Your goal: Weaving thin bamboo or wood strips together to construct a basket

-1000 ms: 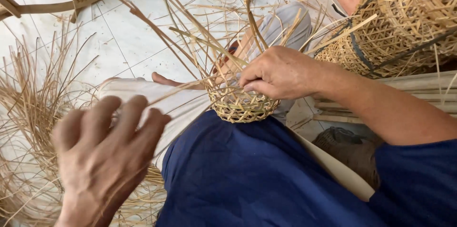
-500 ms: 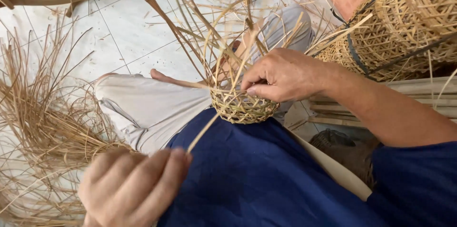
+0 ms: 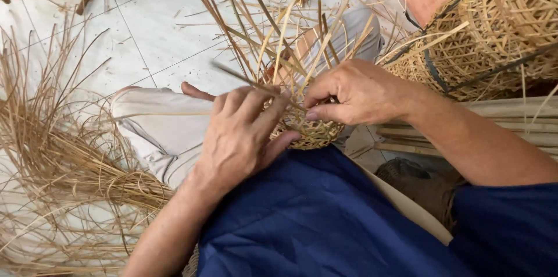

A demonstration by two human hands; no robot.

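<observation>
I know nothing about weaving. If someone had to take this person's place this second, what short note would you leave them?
Left hand: closed on a thin tan cane strip and resting against the small half-woven straw-coloured basket.
Right hand: pinching strands at the small basket's rim.
The small basket sits on the lap, against the dark blue cloth.
Done: the rounded bottom is woven.
Left: the upright strips stand loose and unwoven.
Spare loose cane strands lie on the floor by the left arm; a large finished woven basket stands beyond the right arm.

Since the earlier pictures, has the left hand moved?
Yes. The left hand moved up and right from the near lap to the small woven basket.
</observation>
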